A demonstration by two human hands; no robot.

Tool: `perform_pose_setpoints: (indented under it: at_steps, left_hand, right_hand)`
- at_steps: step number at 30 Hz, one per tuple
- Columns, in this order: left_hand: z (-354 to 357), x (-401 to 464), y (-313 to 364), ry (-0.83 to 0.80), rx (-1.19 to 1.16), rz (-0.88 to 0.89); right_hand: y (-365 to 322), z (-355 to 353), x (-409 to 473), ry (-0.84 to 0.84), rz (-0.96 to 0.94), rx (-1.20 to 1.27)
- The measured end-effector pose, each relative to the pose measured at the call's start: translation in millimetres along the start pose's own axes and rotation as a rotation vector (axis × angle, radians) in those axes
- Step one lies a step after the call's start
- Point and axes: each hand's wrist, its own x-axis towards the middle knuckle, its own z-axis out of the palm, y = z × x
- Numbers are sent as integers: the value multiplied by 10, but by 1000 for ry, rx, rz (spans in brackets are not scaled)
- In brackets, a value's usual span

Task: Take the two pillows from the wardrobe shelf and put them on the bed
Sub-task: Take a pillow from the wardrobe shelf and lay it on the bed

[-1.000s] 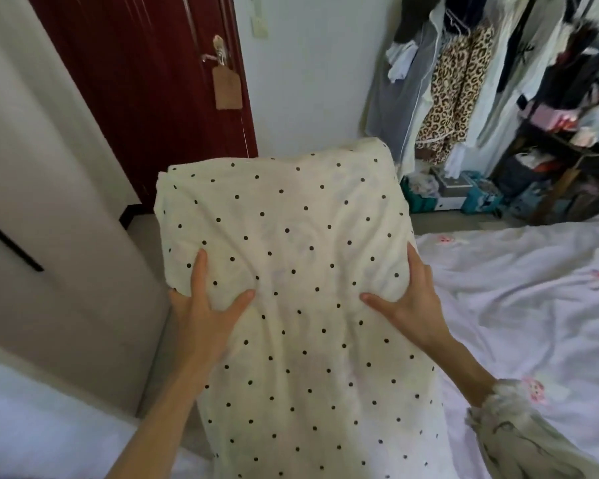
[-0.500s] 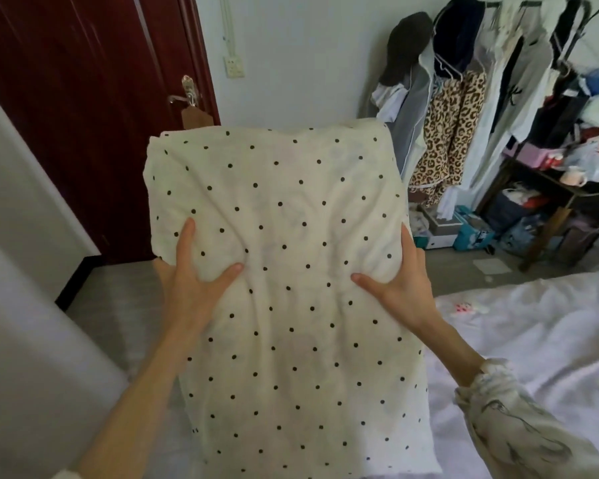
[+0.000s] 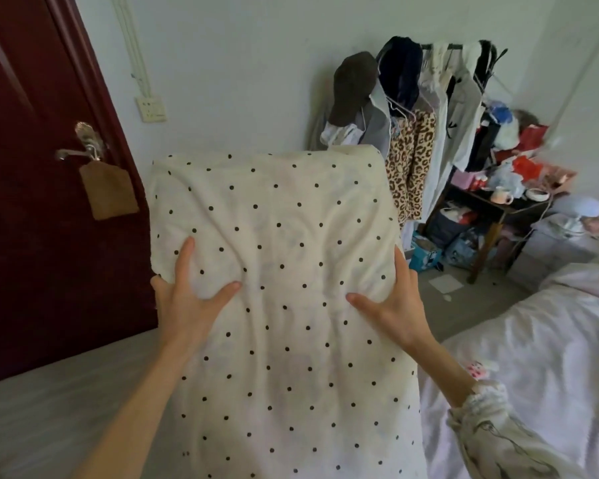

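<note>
Left hand (image 3: 187, 299) gripping the left edge of a cream polka-dot pillow (image 3: 284, 305), thumb spread across its front, right hand (image 3: 395, 305) gripping the right edge likewise, pillow held upright in the air, bed (image 3: 533, 340) at right, dark red door (image 3: 32, 202) left, clothes rack (image 3: 422, 126) behind

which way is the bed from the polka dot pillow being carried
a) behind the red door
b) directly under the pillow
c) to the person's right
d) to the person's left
c: the white bed lies right of the polka dot pillow, which the left hand and right hand grip by its sides above the floor.
</note>
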Motion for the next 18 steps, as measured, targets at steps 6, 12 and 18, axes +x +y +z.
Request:
perform_pose_setpoints:
  at_steps: [6, 12, 18]
  left_hand:
    - [735, 990, -16, -142, -45, 58]
    - [1721, 2003, 150, -256, -42, 142]
    - [2865, 2889, 715, -396, -97, 323]
  right_hand:
    - [249, 39, 902, 96, 74, -68]
    - [595, -27, 1850, 220, 141, -57]
    - [976, -452, 2646, 427, 228, -38]
